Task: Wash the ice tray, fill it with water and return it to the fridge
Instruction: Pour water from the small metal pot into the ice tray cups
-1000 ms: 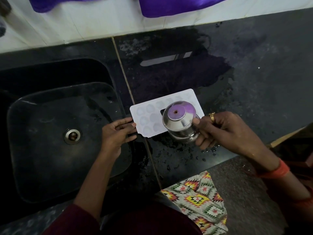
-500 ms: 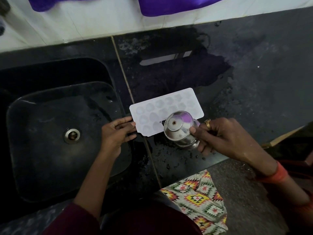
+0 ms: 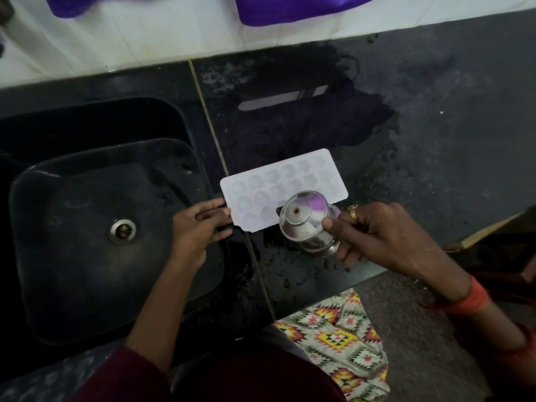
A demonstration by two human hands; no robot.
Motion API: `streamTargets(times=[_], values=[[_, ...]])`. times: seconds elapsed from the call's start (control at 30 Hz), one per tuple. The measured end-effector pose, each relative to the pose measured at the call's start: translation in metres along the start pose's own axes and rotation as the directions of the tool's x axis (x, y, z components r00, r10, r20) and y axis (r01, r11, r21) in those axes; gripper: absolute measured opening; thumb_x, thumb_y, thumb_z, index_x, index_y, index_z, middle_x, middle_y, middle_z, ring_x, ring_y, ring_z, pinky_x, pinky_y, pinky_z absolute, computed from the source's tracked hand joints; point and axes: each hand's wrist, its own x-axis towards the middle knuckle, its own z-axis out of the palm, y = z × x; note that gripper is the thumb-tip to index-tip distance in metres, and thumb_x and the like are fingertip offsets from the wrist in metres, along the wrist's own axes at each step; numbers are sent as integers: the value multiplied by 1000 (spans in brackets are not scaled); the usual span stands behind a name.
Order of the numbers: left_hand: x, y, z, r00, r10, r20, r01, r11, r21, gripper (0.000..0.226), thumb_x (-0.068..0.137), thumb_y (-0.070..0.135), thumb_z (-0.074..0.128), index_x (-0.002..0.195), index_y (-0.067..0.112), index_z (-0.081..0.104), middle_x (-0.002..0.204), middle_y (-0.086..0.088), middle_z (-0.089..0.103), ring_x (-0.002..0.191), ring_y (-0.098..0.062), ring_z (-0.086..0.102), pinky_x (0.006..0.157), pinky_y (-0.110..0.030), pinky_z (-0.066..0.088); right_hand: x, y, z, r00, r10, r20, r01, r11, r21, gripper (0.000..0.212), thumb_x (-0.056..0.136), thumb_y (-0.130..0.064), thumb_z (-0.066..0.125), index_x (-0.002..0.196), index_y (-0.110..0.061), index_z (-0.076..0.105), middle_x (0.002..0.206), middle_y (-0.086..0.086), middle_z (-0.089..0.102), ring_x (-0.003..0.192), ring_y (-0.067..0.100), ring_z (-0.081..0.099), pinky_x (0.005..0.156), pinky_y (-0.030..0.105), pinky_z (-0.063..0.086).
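Two hands work at a dark stone counter (image 3: 435, 140) beside a black sink (image 3: 72, 256), whose round metal drain (image 3: 121, 231) shows in the basin floor. The white ice tray (image 3: 278, 181) lies flat on the counter just right of the sink, its long side running left to right and slightly askew, its rows of rounded hollows facing up. The left hand (image 3: 197, 227) reaches across the sink's right edge, and its fingers, nearly straight and close together, touch the tray's left short end; whether the thumb hooks under the tray cannot be told. The right hand (image 3: 377, 236), with a gold ring (image 3: 353, 211) on one finger and an orange bangle (image 3: 470, 297) at the wrist, has thumb and fingers curled round a small steel cup (image 3: 304, 221). The cup is tilted over the tray's near right corner, covering part of it, its round shiny face turned up toward the camera. Whether water is leaving it cannot be told. Wet patches and droplets darken the counter around and behind the tray. A patterned cloth (image 3: 333, 335) shows below the counter's front edge, and purple fabric (image 3: 290, 7) hangs against the white wall behind.
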Motion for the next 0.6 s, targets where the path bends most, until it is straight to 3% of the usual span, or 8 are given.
streamTargets(times=[0.6], values=[[2, -2, -2, 1000, -4, 10, 5, 1000, -11, 25, 83, 3, 76, 107, 7, 71, 90, -8, 76, 73, -12, 75, 57, -25, 60, 0, -2, -3, 999, 30, 19, -31, 999, 24, 53, 96, -46, 54, 68, -3, 68, 62, -6, 75, 54, 4, 72, 56, 15, 54]])
